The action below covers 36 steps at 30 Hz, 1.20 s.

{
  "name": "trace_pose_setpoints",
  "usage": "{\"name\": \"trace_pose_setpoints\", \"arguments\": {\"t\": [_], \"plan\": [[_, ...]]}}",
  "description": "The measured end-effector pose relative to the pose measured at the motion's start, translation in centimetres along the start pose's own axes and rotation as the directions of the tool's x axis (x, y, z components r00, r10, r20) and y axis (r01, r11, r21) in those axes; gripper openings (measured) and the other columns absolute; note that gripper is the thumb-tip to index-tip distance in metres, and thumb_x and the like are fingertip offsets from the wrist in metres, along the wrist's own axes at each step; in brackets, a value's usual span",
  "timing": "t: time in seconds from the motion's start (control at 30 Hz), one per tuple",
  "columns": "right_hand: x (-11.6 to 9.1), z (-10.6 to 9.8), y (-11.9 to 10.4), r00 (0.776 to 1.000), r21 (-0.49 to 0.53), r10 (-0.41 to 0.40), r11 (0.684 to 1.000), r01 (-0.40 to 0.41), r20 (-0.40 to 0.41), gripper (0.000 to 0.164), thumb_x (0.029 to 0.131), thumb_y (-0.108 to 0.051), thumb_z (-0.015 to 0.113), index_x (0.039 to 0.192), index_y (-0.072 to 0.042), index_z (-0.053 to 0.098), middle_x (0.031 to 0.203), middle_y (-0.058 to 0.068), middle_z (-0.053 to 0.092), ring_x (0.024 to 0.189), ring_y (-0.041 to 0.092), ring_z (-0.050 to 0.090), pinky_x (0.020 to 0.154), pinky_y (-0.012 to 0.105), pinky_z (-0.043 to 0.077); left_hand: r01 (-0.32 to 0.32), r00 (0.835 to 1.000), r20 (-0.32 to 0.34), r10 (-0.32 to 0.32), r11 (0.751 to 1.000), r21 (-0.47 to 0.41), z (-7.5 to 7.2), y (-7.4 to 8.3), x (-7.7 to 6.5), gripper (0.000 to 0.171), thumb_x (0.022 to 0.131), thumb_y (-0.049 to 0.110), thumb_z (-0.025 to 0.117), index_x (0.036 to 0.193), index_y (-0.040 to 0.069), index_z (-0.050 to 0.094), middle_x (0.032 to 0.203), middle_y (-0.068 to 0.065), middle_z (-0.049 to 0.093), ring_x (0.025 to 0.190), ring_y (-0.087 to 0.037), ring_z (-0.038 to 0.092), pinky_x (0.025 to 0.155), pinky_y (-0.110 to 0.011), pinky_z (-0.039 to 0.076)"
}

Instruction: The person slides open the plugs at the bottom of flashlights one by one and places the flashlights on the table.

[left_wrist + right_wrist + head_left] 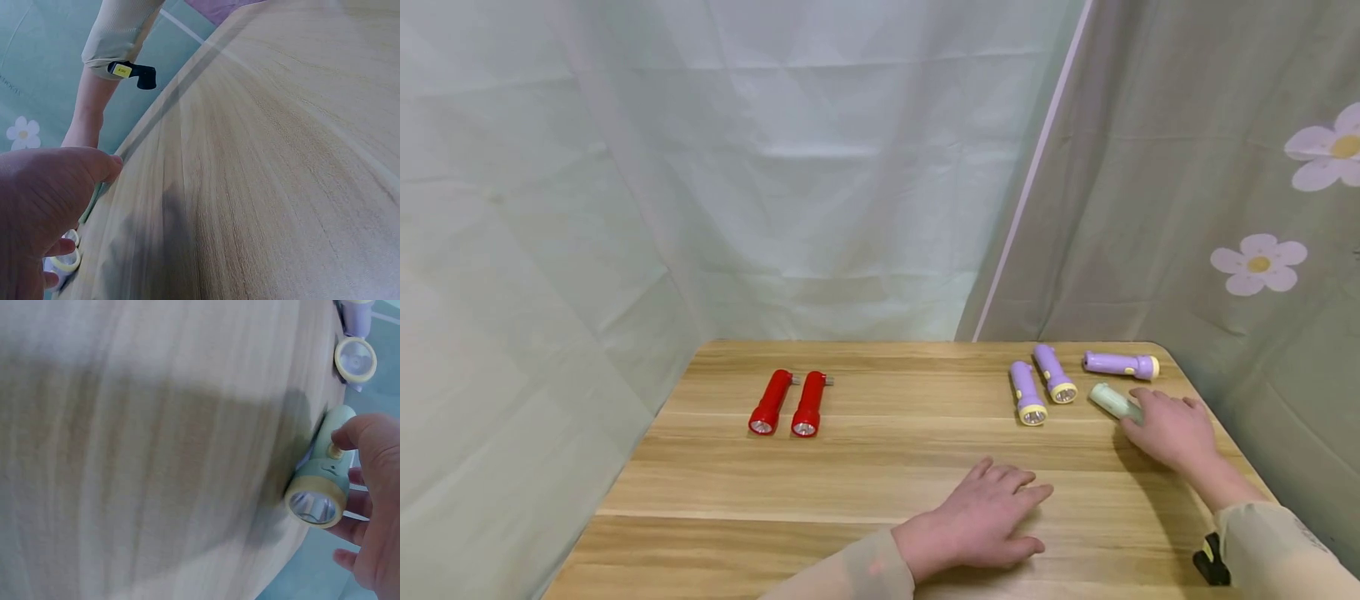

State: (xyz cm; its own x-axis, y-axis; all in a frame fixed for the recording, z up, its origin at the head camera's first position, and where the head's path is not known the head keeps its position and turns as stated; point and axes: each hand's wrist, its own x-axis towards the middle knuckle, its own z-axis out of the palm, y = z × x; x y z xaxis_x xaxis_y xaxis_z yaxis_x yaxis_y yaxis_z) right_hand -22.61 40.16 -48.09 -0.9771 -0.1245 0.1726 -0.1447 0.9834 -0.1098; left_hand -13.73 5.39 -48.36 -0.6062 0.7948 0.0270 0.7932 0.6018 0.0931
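At the table's right side, a pale green flashlight (1115, 402) lies with its head toward my right hand (1172, 429). In the right wrist view, the thumb of that hand (378, 481) is at the yellow switch of the green flashlight (334, 440), and the fingers are round its other side. A cream ring frames its clear lens. My left hand (981, 521) is spread over the front middle of the table, holding nothing, its fingers apart. Close behind the green flashlight are purple flashlights (1027, 393), (1055, 375) and a third purple flashlight (1120, 365) lying sideways.
Two red flashlights (771, 403), (809, 405) lie side by side at the left of the wooden table (880, 450). Pale curtains (850, 183) hang behind the table and along its sides. A black clip (1212, 560) is on the right sleeve.
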Motion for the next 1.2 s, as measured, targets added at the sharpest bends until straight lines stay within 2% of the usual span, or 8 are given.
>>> {"name": "trace_pose_setpoints", "arguments": {"t": [0.2,0.33,0.77,1.2], "plan": [[0.4,-0.4,0.2,0.992,0.041,0.031,0.998,-0.036,0.12,0.051,0.088,-0.027,0.063,0.126,0.006,0.057,0.107,0.026,0.069,0.088,0.038,0.066,0.07,0.062,0.043,0.008,1.0,0.002,-0.008,1.0,-0.002,0.0,0.0,0.0,0.071,0.098,0.063,0.053,0.159,0.033,0.034,0.155,0.008,0.041,0.143,-0.013,0.037,0.119,-0.046,0.027],[0.5,-0.4,0.4,0.986,0.055,0.036,0.997,-0.045,0.161,0.05,0.088,-0.027,0.063,0.126,0.006,0.058,0.107,0.023,0.069,0.086,0.034,0.065,0.068,0.061,0.043,0.011,1.0,0.001,-0.011,1.0,-0.001,0.2,0.0,0.0,0.071,0.098,0.063,0.054,0.159,0.033,0.035,0.155,0.008,0.041,0.143,-0.013,0.038,0.119,-0.046,0.027],[0.7,-1.1,0.4,0.979,0.061,0.04,0.997,-0.054,0.2,0.051,0.09,-0.027,0.066,0.127,0.006,0.057,0.108,0.026,0.067,0.085,0.037,0.064,0.064,0.059,0.047,0.017,1.0,0.003,-0.017,1.0,-0.014,0.3,-0.1,-0.1,0.069,0.098,0.062,0.054,0.158,0.033,0.036,0.154,0.009,0.042,0.143,-0.012,0.038,0.119,-0.046,0.027],[0.3,-1.1,0.0,0.98,0.107,0.036,0.993,-0.058,0.193,0.055,0.09,-0.025,0.072,0.13,0.007,0.053,0.109,0.03,0.066,0.085,0.039,0.064,0.062,0.057,0.049,0.01,1.0,-0.007,-0.01,1.0,-0.028,0.4,0.0,-0.2,0.068,0.098,0.061,0.054,0.158,0.032,0.037,0.154,0.008,0.043,0.142,-0.012,0.039,0.119,-0.046,0.028]]}}
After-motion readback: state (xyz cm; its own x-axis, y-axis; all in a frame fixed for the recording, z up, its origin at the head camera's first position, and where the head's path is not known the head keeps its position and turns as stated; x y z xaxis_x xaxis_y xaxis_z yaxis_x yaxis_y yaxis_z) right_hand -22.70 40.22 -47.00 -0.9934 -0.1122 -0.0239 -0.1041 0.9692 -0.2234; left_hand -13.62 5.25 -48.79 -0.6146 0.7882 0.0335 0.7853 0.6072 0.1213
